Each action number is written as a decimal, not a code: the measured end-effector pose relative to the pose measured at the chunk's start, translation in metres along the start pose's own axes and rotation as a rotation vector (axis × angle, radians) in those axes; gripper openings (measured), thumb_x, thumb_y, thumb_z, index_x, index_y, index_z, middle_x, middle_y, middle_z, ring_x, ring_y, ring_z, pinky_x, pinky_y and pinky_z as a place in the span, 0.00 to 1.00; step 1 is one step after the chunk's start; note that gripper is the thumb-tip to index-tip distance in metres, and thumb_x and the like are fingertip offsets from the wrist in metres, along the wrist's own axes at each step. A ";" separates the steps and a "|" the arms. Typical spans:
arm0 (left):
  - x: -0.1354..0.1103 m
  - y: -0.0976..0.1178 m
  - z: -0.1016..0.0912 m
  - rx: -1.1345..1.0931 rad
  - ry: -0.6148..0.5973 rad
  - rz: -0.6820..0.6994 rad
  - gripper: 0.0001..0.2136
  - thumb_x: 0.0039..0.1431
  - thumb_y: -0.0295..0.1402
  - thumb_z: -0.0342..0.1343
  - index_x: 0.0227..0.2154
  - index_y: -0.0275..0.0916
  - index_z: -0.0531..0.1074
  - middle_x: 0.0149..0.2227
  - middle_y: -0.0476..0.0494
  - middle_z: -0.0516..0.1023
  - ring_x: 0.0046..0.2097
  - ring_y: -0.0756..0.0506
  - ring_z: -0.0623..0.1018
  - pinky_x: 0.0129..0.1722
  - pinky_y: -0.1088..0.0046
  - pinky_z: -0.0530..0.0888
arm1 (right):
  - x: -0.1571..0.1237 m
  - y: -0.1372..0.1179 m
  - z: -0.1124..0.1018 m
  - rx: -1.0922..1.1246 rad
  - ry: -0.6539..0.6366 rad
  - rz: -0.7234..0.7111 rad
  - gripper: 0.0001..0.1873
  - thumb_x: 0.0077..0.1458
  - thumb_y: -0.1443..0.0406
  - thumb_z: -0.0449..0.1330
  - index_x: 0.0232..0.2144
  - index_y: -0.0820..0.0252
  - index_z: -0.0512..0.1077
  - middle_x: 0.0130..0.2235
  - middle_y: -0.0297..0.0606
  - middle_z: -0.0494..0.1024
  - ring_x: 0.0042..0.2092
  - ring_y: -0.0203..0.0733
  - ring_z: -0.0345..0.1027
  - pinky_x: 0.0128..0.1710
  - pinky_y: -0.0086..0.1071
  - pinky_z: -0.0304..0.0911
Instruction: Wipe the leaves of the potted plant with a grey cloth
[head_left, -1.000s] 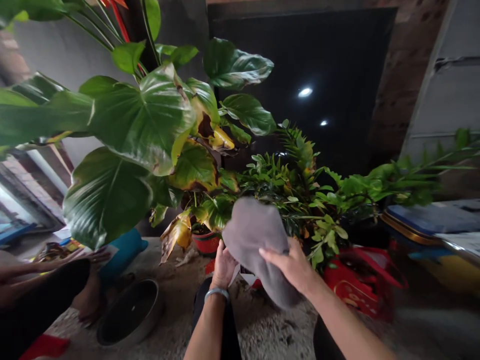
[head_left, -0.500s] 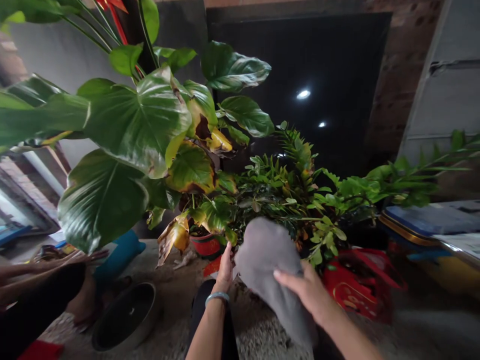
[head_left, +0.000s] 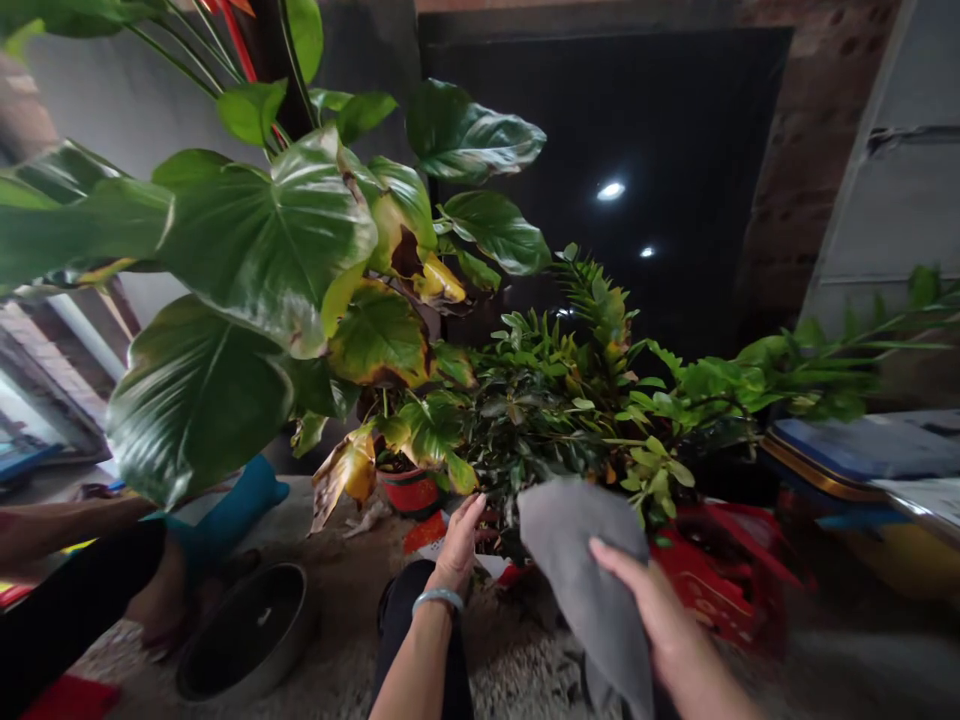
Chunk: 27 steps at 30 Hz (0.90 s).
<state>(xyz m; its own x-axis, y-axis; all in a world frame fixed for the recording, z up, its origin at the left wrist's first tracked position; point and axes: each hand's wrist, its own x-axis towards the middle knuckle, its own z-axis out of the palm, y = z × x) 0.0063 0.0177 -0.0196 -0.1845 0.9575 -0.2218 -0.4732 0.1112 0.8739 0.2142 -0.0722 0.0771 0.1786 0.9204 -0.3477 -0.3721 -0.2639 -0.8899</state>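
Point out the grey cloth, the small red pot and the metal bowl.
grey cloth (head_left: 581,560), head view, middle of the fabric.
small red pot (head_left: 411,492), head view, front wall.
metal bowl (head_left: 289,645), head view, right rim.

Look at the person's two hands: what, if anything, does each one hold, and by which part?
The right hand holds a grey cloth by its right side, fingers laid over it. The left hand holds nothing; it is open, reaching toward the plant's low leaves.

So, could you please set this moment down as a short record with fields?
left hand: left hand open, fingers up by the low leaves, holding nothing
right hand: right hand grips a grey cloth
plants: large-leaf plant in a red pot; bushy small-leaf plant beside it
floor: dark bowl at left
other person: limbs at far left
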 end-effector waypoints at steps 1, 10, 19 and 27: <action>-0.001 0.000 0.001 0.000 0.018 -0.001 0.27 0.30 0.50 0.70 0.32 0.37 0.74 0.36 0.43 0.75 0.36 0.43 0.75 0.31 0.68 0.70 | 0.002 -0.018 0.003 0.069 0.050 -0.015 0.23 0.29 0.56 0.71 0.31 0.62 0.79 0.31 0.46 0.84 0.37 0.61 0.79 0.39 0.48 0.73; -0.005 -0.007 0.015 0.093 -0.095 0.011 0.24 0.30 0.51 0.69 0.25 0.38 0.71 0.22 0.51 0.71 0.24 0.49 0.71 0.24 0.73 0.67 | 0.030 -0.024 0.044 0.136 -0.023 0.154 0.13 0.29 0.58 0.68 0.23 0.57 0.76 0.24 0.43 0.83 0.38 0.59 0.79 0.39 0.45 0.74; 0.001 -0.008 0.013 0.129 -0.034 0.034 0.22 0.27 0.50 0.69 0.14 0.39 0.68 0.12 0.52 0.67 0.17 0.53 0.64 0.19 0.75 0.59 | 0.005 -0.054 0.022 0.103 0.209 -0.182 0.29 0.23 0.59 0.72 0.34 0.59 0.77 0.37 0.42 0.84 0.45 0.58 0.76 0.42 0.42 0.73; -0.006 0.000 0.011 0.113 -0.026 0.034 0.21 0.26 0.46 0.70 0.22 0.36 0.74 0.18 0.51 0.70 0.22 0.50 0.70 0.22 0.74 0.64 | 0.036 -0.029 0.040 0.224 0.121 0.106 0.12 0.31 0.63 0.67 0.24 0.58 0.74 0.26 0.43 0.83 0.42 0.60 0.78 0.41 0.47 0.74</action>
<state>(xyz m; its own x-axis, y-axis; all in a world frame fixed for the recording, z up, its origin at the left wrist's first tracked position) 0.0166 0.0150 -0.0141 -0.1758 0.9676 -0.1812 -0.3671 0.1064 0.9241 0.1955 -0.0200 0.1024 0.2305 0.8464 -0.4801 -0.5844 -0.2741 -0.7638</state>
